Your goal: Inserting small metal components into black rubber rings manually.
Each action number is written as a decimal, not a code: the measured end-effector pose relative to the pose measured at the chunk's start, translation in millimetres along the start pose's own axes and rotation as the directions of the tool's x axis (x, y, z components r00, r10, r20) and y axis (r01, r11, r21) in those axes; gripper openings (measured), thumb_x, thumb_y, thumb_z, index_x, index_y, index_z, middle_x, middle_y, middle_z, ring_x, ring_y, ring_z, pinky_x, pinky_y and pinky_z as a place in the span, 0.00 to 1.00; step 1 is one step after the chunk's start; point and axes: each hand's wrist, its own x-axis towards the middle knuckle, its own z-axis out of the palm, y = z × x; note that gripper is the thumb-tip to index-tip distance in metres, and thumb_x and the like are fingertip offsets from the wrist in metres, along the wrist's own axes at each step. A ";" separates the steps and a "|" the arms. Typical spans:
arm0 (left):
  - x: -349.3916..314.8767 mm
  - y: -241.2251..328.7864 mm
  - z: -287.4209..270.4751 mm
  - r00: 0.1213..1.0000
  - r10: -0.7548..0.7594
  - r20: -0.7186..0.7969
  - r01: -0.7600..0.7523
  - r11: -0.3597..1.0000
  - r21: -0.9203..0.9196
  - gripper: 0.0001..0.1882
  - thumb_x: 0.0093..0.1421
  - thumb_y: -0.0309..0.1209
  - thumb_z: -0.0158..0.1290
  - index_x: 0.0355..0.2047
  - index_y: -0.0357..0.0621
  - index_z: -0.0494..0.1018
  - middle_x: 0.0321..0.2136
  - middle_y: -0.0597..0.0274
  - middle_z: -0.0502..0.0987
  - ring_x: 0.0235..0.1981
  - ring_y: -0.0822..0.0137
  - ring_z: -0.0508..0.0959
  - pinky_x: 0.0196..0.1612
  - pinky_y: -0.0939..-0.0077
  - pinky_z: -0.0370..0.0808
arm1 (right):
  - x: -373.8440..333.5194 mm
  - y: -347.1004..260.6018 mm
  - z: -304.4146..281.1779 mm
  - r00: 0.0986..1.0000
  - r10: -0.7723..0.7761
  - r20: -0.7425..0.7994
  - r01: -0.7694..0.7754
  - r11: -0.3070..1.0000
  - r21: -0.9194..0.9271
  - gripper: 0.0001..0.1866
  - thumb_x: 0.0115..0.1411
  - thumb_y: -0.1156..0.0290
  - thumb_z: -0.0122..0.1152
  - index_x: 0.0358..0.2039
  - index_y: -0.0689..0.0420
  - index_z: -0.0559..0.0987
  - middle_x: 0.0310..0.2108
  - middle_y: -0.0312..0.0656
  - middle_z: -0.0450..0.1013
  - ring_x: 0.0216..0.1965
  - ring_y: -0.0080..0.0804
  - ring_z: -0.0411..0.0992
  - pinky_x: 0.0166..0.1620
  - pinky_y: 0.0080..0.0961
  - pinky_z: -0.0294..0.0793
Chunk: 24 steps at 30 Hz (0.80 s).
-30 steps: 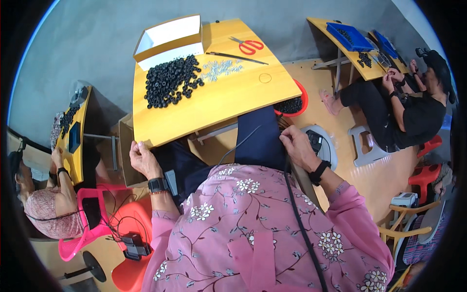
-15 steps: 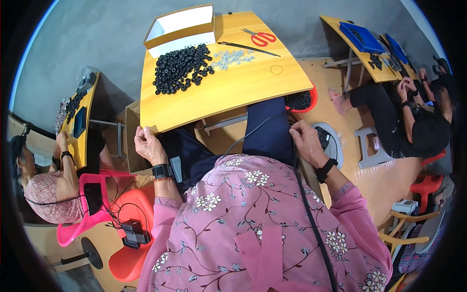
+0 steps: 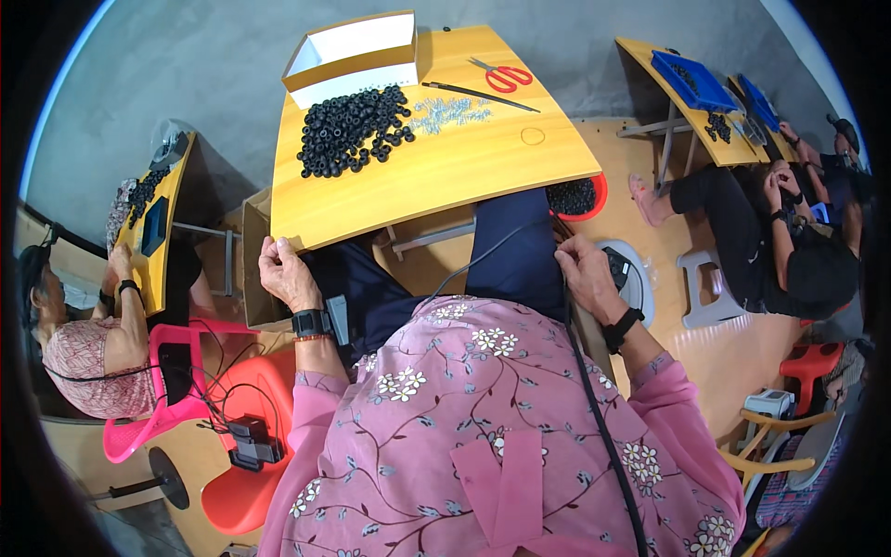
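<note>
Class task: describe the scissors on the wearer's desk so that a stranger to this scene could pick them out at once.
Start at the yellow desk in front of the person in pink. Go to its far right corner, past the pile of black rings and the white box. The scissors lie there, the only red-handled thing on it.
</note>
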 end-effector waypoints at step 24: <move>-0.4 7.0 -3.4 0.996 0.083 0.010 -0.083 0.960 0.269 0.04 0.64 0.24 0.55 0.34 0.34 0.73 0.53 0.42 0.75 0.51 0.58 0.77 0.54 0.66 0.73 | 11.4 -7.8 -2.8 0.995 -0.092 0.039 0.092 0.996 0.005 0.06 0.59 0.78 0.62 0.37 0.64 0.78 0.32 0.49 0.71 0.34 0.43 0.73 0.40 0.34 0.73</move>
